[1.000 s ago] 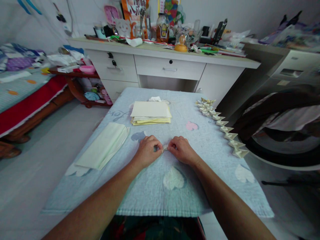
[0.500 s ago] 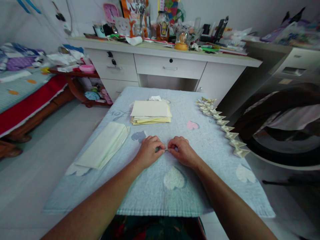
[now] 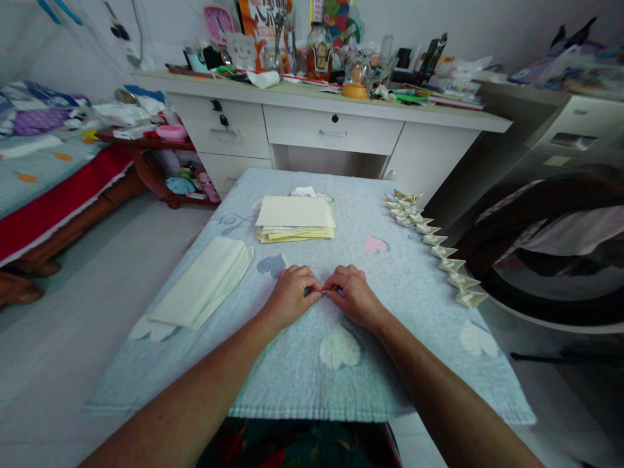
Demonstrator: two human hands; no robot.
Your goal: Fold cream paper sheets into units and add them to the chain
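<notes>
Over the middle of the cloth-covered table point(image 3: 292, 383), my left hand point(image 3: 295, 294) and my right hand point(image 3: 355, 292) meet almost fingertip to fingertip. Both are closed in a pinch on a small pale folded piece of paper point(image 3: 324, 292), mostly hidden by the fingers. Beyond my hands lies a stack of cream and yellow paper sheets point(image 3: 295, 213). To the left, a slanted pile of pale green-white paper point(image 3: 199, 286) rests flat. Along the right side runs a row of folded paper boats point(image 3: 451, 265), set close behind one another.
A white desk point(image 3: 336, 123) crowded with jars and odds and ends stands behind the table. On the right is a washing machine point(image 3: 575, 149) with dark cloth at its door. A bed point(image 3: 58, 169) and a small red-brown shelf point(image 3: 146, 146) are at the left.
My right hand has shifted slightly left, bringing its fingertips closer to my left hand's. The paper stacks and the folded boats lie unchanged.
</notes>
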